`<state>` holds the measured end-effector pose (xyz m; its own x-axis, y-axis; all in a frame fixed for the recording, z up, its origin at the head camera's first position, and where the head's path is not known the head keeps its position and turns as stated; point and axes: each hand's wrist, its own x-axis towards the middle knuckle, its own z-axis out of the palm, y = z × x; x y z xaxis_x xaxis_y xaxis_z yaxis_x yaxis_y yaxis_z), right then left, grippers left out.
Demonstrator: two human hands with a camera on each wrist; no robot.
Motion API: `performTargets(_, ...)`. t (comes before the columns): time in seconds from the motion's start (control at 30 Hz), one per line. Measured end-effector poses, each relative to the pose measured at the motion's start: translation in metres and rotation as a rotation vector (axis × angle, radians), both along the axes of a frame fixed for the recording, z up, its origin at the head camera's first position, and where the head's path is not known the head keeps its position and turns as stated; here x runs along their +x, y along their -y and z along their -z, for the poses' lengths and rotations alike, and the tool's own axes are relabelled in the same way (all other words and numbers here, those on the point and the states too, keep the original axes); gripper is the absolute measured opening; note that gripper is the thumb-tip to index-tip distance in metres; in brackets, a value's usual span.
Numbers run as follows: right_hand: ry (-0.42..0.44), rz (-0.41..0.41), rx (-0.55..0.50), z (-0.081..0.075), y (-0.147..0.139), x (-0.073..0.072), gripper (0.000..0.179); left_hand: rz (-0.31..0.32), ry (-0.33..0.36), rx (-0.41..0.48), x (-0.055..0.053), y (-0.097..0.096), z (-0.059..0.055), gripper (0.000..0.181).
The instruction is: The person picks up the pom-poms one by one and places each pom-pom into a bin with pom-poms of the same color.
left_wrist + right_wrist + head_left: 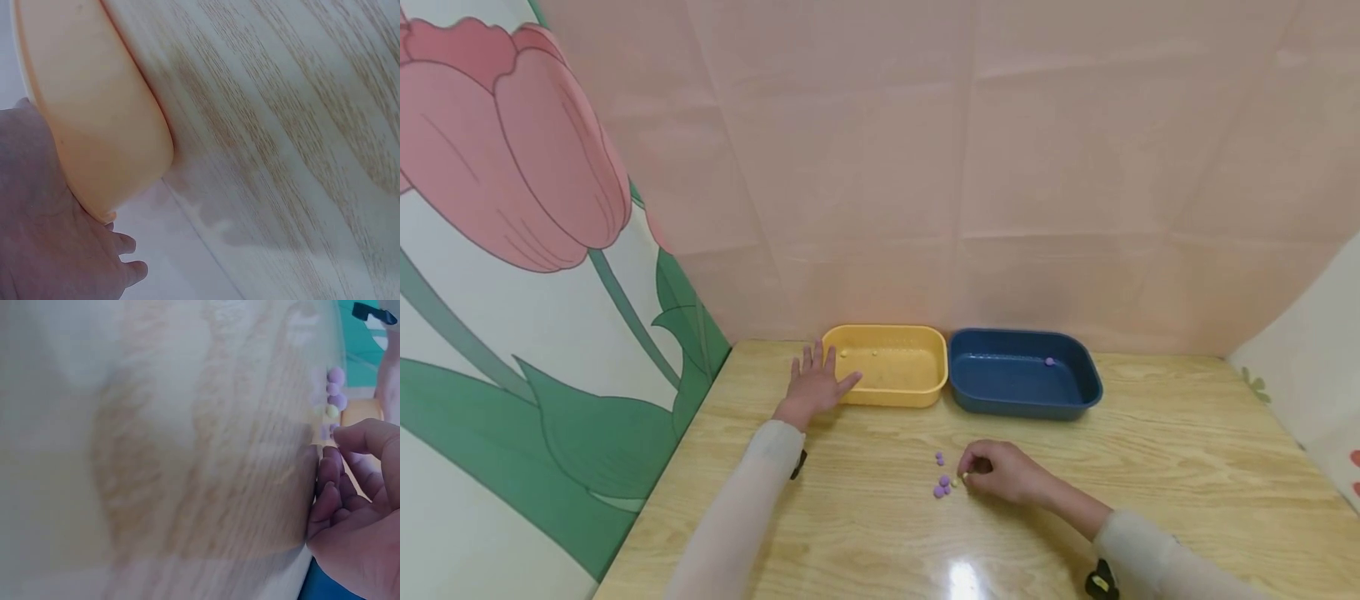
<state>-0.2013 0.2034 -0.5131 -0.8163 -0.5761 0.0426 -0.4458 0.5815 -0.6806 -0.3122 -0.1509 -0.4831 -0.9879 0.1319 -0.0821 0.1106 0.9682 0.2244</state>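
Note:
My right hand is low over the table, thumb and forefinger pinching a small pale-yellow ball. Just left of those fingertips lie another yellow ball and several purple balls of differing sizes; the right wrist view shows the purple balls beyond the right hand. My left hand, fingers spread, rests at the left end of a yellow tray. In the left wrist view, the left hand touches the rim of the yellow tray. Tiny yellow balls lie inside that tray.
A dark blue tray stands against the yellow tray's right side, with a purple ball in it. Both sit at the back of the wood-grain table, before a pink cloth. A tulip-patterned panel borders the left.

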Motion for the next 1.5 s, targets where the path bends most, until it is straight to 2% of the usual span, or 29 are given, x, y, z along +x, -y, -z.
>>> performTargets(0.4, 0.068, 0.042, -0.044, -0.006, 0.0, -0.002, 0.01, 0.001, 0.003, 0.001, 0.0, -0.001, -0.004, 0.092)
performTargets(0.57, 0.036, 0.039, -0.077, -0.009, 0.002, -0.002, 0.01, -0.001, 0.003, 0.001, 0.0, -0.002, -0.004, 0.093)
performTargets(0.97, -0.056, 0.041, -0.091, -0.023, 0.011, -0.016, 0.01, -0.002, 0.013, 0.012, 0.002, -0.002, -0.005, 0.093)
performTargets(1.27, -0.058, 0.091, -0.104, -0.034, 0.023, -0.029, 0.007, 0.0, 0.015, 0.035, 0.006, -0.003, -0.01, 0.091)
performTargets(1.5, -0.033, 0.112, -0.122, -0.041, 0.032, -0.038, 0.006, -0.003, 0.009, 0.015, 0.005, -0.003, -0.006, 0.09)
